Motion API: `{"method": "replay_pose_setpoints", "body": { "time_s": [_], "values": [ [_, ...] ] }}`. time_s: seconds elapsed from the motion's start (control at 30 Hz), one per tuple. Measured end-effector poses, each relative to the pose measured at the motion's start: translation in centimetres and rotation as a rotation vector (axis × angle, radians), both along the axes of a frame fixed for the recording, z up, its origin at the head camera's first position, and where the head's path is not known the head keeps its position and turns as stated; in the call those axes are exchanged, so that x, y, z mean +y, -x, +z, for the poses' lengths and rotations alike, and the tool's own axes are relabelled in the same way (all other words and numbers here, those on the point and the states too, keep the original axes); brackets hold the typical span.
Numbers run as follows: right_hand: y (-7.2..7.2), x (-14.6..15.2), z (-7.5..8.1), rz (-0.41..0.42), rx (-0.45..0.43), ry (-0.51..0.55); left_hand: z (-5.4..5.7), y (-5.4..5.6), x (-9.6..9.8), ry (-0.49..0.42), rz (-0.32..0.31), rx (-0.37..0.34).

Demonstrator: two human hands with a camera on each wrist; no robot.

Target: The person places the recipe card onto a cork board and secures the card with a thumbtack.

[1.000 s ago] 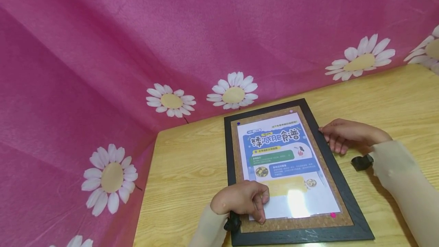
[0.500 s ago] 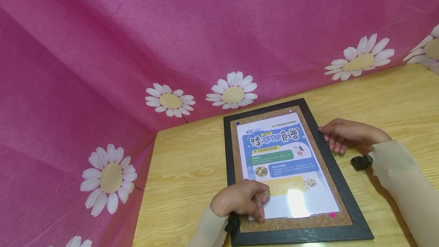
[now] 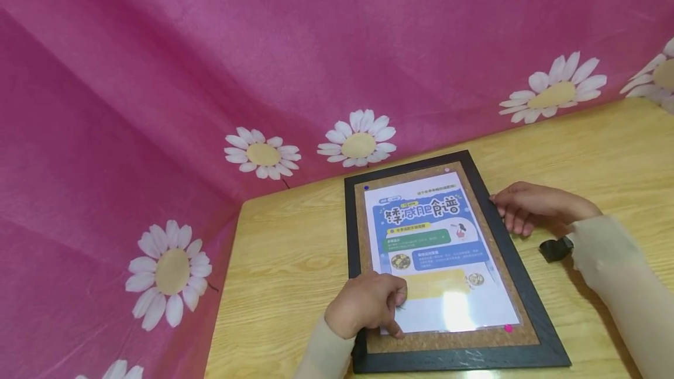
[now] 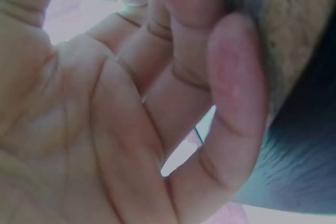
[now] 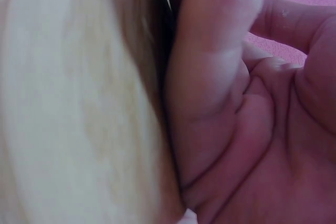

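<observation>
A black-framed corkboard (image 3: 458, 341) lies on the table, bearing a printed sheet (image 3: 437, 316) with blue, green and yellow panels. My left hand (image 3: 365, 303) rests over the sheet's lower left corner, its fingers bent and one fingertip at the sheet's bottom edge. Cork and black frame show beside my left fingers (image 4: 239, 72) in the left wrist view; whether they pinch something small I cannot tell. My right hand (image 3: 534, 206) touches the frame's right side with loosely bent fingers. Against the wooden surface lie my right fingers (image 5: 205, 77) in the right wrist view.
A blue pushpin (image 3: 366, 188), a pale pink pushpin (image 3: 447, 170) and a magenta pushpin (image 3: 508, 328) sit at three sheet corners. The wooden table (image 3: 284, 268) meets a pink cloth (image 3: 295, 45) printed with daisies, at the back and left.
My left hand has shifted slightly upward, and its thumb and fingertip stand farther apart. The board's lower end has moved a little up and left. My right hand stays in place.
</observation>
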State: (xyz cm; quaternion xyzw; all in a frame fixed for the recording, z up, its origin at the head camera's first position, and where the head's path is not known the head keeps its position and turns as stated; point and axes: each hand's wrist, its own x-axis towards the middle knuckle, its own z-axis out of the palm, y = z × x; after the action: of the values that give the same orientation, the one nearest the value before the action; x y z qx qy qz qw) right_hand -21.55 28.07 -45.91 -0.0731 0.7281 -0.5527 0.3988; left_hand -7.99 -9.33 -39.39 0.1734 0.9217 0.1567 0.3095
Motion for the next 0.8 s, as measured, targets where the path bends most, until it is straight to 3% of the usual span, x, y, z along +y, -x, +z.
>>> {"method": "replay_pose_setpoints", "body": {
  "time_s": [0.6,0.8],
  "values": [
    [-0.3,0.1,0.1,-0.03,0.025,-0.021,-0.5,1.3,-1.0,-0.077,-0.081,-0.057],
    [0.0,-0.4,0.1,-0.008,0.022,-0.022,-0.6,1.4,-1.7,-0.15,-0.034,-0.122]
  ]
}}
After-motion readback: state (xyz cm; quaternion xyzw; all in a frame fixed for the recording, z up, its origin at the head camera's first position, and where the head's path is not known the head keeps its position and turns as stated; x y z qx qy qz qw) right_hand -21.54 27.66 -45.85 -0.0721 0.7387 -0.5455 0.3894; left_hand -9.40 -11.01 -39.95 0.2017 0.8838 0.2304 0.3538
